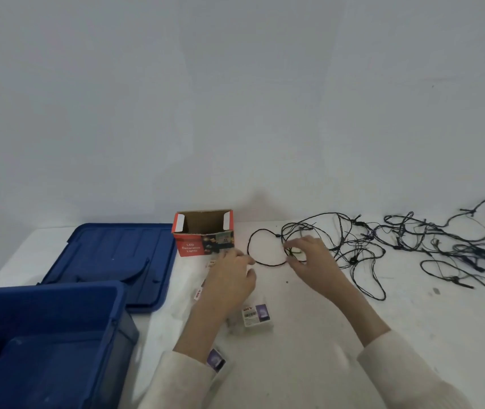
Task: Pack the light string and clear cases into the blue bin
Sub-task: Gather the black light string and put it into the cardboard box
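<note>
White table (309, 343) is carrying the light string (352, 260), which is sprawling in a tangle and running off the right edge. The right hand (309, 255) is pinching its looped end, grip clamped on the wire. The left hand (232, 278) is covering some clear cases (257, 315); its grip is too blurred to tell. The blue bin (43, 335) is sitting cut off at lower left

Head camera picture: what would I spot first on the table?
The tangled dark light string sprawls across the right side of the white table, and the right hand pinches its nearest loop. At lower left stands the big open blue plastic bin, its blue lid lying flat behind it. Between them sits an open red cardboard box.
</note>
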Available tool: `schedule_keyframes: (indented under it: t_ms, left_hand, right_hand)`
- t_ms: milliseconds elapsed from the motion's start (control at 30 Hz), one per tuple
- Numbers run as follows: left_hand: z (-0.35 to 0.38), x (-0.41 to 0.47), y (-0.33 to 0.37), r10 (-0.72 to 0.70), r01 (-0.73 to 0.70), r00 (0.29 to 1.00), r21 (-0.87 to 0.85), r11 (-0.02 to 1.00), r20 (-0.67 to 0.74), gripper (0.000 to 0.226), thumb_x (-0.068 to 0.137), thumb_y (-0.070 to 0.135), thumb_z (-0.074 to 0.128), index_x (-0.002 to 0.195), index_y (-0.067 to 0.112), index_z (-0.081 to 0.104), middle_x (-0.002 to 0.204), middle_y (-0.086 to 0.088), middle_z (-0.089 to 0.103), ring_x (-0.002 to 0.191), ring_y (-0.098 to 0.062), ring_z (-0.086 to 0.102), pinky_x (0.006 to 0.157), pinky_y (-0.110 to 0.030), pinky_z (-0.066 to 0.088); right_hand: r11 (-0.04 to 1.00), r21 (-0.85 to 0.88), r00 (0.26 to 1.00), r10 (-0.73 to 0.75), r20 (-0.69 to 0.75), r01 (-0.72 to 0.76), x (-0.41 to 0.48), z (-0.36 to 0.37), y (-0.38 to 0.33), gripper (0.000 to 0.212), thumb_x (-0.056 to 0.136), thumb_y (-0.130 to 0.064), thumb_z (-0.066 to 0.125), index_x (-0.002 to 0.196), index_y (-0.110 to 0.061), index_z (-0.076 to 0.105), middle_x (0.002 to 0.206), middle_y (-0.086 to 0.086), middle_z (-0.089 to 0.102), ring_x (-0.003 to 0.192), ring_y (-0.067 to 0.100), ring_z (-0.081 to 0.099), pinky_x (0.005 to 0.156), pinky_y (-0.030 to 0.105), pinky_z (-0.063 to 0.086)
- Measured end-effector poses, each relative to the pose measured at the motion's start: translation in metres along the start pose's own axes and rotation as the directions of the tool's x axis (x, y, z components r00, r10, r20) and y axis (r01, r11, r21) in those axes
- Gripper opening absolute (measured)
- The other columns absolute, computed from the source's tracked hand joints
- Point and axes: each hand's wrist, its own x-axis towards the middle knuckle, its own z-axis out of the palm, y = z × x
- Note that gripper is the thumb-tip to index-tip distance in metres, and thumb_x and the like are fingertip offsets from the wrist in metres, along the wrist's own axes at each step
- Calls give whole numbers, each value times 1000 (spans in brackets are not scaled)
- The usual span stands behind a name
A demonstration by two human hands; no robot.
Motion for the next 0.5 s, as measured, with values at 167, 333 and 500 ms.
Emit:
schedule_keyframes:
  t_ms: [167, 333, 500]
  left_hand:
    - [8, -4, 32, 106, -102, 994, -129, 986, 19, 32, 95, 24, 45, 125, 20, 57, 133, -1, 47, 125, -16, 37, 102, -27, 31]
    - [19, -10, 59, 137, -130, 990, -167, 977, 33, 32, 95, 24, 46, 124, 20, 57, 132, -1, 48, 124, -17, 38, 100, -24, 30]
    - [17, -14, 92, 185, -185, 983, -200, 962, -16, 39, 93, 20, 50, 132, 19, 50, 135, 0, 48, 127, -16, 40, 96, -14, 25]
  right_hand:
    - [779, -624, 986, 145, 80, -64, -12, -24, 43, 45, 83, -11, 50, 126, -23, 54, 129, 0, 49, 123, 23, 39, 96, 37, 32]
    - [742, -667, 994, -105, -9, 72, -33, -32, 60, 26, 42, -8, 86, 52, -16, 63, 62, 0, 60, 61, 26, 59, 56, 37, 47]
    - [979, -202, 993, -20, -112, -3, -46, -74, 49, 5, 82, -11, 61, 82, -13, 65, 88, -3, 65, 92, 25, 58, 82, 36, 41]
